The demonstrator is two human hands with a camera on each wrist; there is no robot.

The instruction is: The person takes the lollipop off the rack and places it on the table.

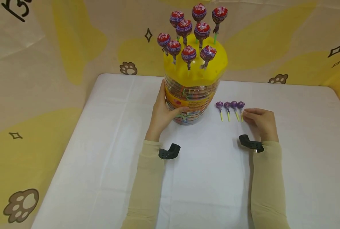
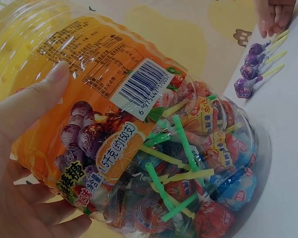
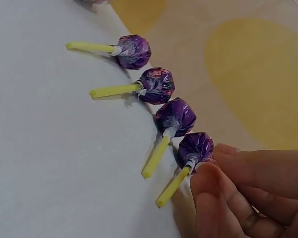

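Note:
My left hand [image 1: 165, 111] grips the side of a large clear jar [image 1: 191, 119], its thumb across the orange label [image 2: 97, 69] and its other fingers round the far side. Wrapped lollipops with green and yellow sticks show through the plastic. To the jar's right, several purple-wrapped lollipops [image 1: 227, 105] with yellow sticks lie in a row on the white table. At the right end of that row, my right hand [image 1: 261, 122] pinches the last lollipop [image 3: 195, 148] between thumb and forefinger, just where the wrapper meets the stick. Its head lies close beside its neighbour [image 3: 176, 118].
The jar's yellow lid [image 1: 195, 76] bears several upright lollipops [image 1: 189, 54] in red and purple wrappers, standing on their sticks. Behind the white table [image 1: 204, 178] hangs a yellow and beige cloth [image 1: 253, 41] with paw prints. Each wrist carries a small black camera [image 1: 170, 152].

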